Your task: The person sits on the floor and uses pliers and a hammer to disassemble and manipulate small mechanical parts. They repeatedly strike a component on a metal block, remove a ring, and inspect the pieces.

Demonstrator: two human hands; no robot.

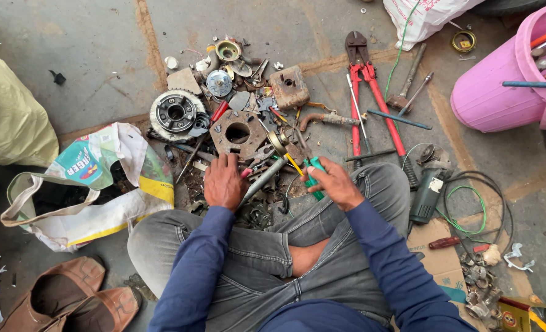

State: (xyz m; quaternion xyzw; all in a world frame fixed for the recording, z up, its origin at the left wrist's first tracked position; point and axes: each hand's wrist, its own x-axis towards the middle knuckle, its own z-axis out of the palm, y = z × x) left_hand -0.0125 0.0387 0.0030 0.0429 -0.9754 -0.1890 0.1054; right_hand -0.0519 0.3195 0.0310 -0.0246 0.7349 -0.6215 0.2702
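Down on the concrete floor (88, 55), the person sat cross-legged over a heap of scrap metal parts (236, 117). The left hand (223, 183) lay palm-down on the pile, its fingers (219, 163) curled loosely onto the dark bits beneath them; whether they pinched anything I could not tell. A grey metal shaft (262, 179) ran slantwise just beside that hand's thumb side, its upper end reaching toward a brass-coloured fitting (278, 142).

The right hand (335, 184) was closed around a green-handled tool (313, 178), the green grip showing just past the fingertips (317, 175) and below them, toward the knee. A thin yellow wire (294, 163) lay just beyond those fingertips, between the two hands.

Farther from the right fingers, red-handled bolt cutters (371, 86) stretched away across the floor, with a hammer (406, 80) beside them. A pink plastic bucket (506, 86) stood well apart at the far right. Beyond the left fingers sat a toothed round wheel (175, 113), and off to that side a printed white bag (94, 184) gaped open.
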